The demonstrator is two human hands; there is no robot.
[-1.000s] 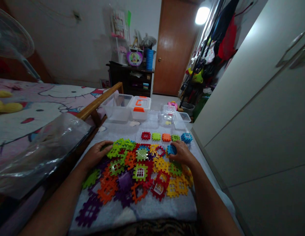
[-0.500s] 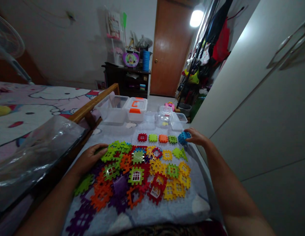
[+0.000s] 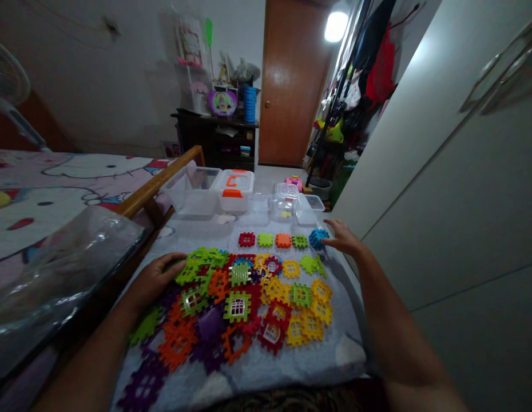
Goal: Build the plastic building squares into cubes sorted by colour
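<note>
A heap of colourful interlocking plastic tiles [image 3: 249, 297] lies spread on a grey blanket [image 3: 270, 366]. Beyond it runs a row of small sorted stacks: red [image 3: 247, 238], light green [image 3: 265, 239], orange [image 3: 284, 240], dark green [image 3: 299, 241] and blue [image 3: 317, 237]. My right hand [image 3: 344, 238] reaches to the far right of the row, fingers stretched out, with the fingertips at the blue stack and nothing in its grasp. My left hand [image 3: 157, 277] rests flat on the left edge of the heap, its fingers on a green tile [image 3: 186, 272].
Clear plastic tubs [image 3: 193, 191], a white box with an orange handle [image 3: 234, 191] and small clear containers [image 3: 309, 209] stand behind the row. A wooden bed rail [image 3: 158, 180] and a crumpled plastic bag [image 3: 55, 257] lie left; a wardrobe [image 3: 441, 171] closes the right side.
My right hand took a blue tile from the heap, carried it to the blue stack at the far right and let it go. My left hand stayed put.
</note>
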